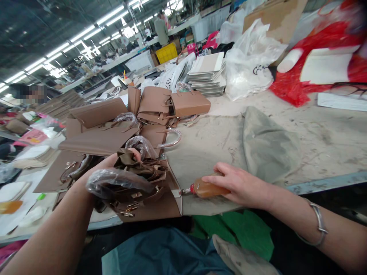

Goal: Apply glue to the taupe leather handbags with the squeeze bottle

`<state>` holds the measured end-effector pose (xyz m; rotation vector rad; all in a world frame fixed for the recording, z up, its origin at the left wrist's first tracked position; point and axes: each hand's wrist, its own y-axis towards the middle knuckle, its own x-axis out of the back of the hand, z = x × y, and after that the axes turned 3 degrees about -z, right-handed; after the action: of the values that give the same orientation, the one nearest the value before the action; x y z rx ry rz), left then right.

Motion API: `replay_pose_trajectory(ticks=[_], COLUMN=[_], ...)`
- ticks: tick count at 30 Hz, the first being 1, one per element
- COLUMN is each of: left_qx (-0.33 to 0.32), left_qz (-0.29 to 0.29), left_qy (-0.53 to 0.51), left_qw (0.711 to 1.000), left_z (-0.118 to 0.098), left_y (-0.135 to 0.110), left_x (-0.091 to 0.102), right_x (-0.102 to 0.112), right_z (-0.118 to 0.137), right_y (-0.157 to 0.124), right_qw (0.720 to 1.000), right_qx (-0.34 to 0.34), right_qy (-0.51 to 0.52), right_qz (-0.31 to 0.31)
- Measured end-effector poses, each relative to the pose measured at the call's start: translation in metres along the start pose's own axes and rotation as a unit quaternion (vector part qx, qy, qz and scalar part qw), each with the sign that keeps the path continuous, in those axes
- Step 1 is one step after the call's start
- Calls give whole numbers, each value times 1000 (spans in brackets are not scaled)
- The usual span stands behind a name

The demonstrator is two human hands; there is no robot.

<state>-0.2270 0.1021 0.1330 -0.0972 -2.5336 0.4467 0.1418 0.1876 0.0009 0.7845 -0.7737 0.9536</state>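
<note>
In my right hand (233, 181) is a squeeze bottle (210, 188) of amber liquid, lying on its side. Its red collar and narrow tip point left and meet the pale edge of a brown handbag (160, 204). My left hand (136, 154) reaches over that bag and grips it by the bunched olive lining (126, 162); most of its fingers are hidden. A plastic-wrapped handle (117, 181) arches over my left wrist, and gold-coloured hardware (130, 209) shows on the front of the bag.
More brown handbags (100, 137) lie piled behind and left of my left hand. A grey-green cloth (266, 145) is bunched on the worktable (321, 141). Farther back are stacked panels (208, 72), a clear plastic bag (249, 61) and a red bag (292, 89).
</note>
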Motion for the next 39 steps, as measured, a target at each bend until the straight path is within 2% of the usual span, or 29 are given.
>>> replay_pose_trajectory(ticks=[3, 6, 10, 13, 18, 21, 24, 27, 30, 34, 39], left_qx=[-8, -33, -97, -101, -81, -85, -131, -204, -247, -244, -246], left_qz=[42, 34, 27, 30, 34, 36, -4, -55, -23, 28, 25], left_qy=[-20, 27, 111, 111, 89, 72, 79, 127, 149, 162, 170], left_qw=[999, 999, 989, 988, 992, 993, 988, 969, 957, 956, 954], left_z=[9, 10, 4, 3, 5, 1, -10, -23, -25, -13, -6], left_y=[-15, -27, -36, -39, -37, -32, -26, -19, -13, -12, -15], left_x=[1, 0, -4, -8, -13, -9, -2, 2, -2, -13, -17], right_x=[-2, -2, -2, -4, -5, -2, 4, 12, 19, 21, 14], right_z=[5, 10, 14, 15, 17, 13, 1, -14, -24, -29, -29], right_y=[1, 2, -1, -3, -3, -4, -7, -11, -15, -17, -6], right_qw=[1000, 1000, 999, 998, 996, 994, 991, 988, 986, 989, 991], right_qx=[0, -12, -31, -52, -73, -82, -91, -88, -82, -94, -96], right_qy=[-5, -11, 24, 39, 50, 76, 83, 76, 68, 48, 27], right_qz=[-11, -10, 11, 4, 14, 12, -45, -101, -127, -108, -86])
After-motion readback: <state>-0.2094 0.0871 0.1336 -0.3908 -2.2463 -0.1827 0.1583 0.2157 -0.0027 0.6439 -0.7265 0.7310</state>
